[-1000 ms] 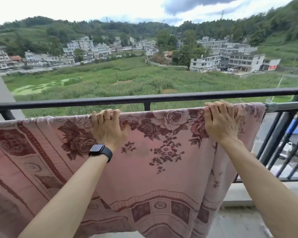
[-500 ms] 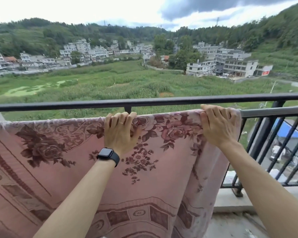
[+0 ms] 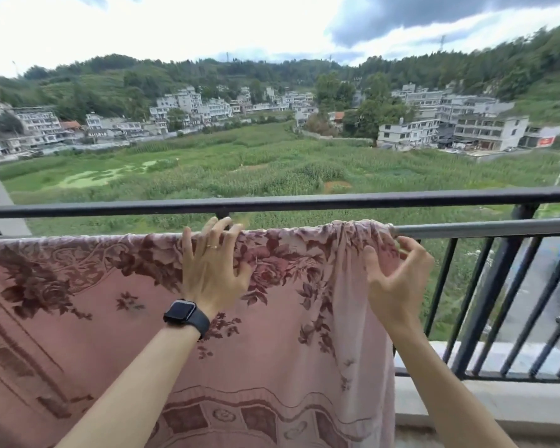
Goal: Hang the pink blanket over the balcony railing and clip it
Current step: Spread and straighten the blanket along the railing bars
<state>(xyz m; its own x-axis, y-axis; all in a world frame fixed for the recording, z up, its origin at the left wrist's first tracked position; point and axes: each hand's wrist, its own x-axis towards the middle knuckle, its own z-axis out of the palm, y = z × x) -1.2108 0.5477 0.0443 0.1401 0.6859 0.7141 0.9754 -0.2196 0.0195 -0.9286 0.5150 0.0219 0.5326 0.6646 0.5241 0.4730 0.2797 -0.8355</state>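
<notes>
While the left hand (image 3: 212, 270) is laid with fingers spread on the pink blanket (image 3: 272, 334) and its gathered edge is pinched by the right hand (image 3: 398, 279), the blanket is draped over a grey bar (image 3: 485, 228) inside the black railing (image 3: 304, 202), with fields (image 3: 240, 169) beyond.

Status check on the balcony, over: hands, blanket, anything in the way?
Left hand flat on pink blanket at the rail. Right hand pinching its bunched right edge. Blanket draped, no clip visible. Nothing blocking.

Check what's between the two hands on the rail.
Head view: between left hand and right hand only pink blanket, bunched near the right; no clip shows.
</notes>
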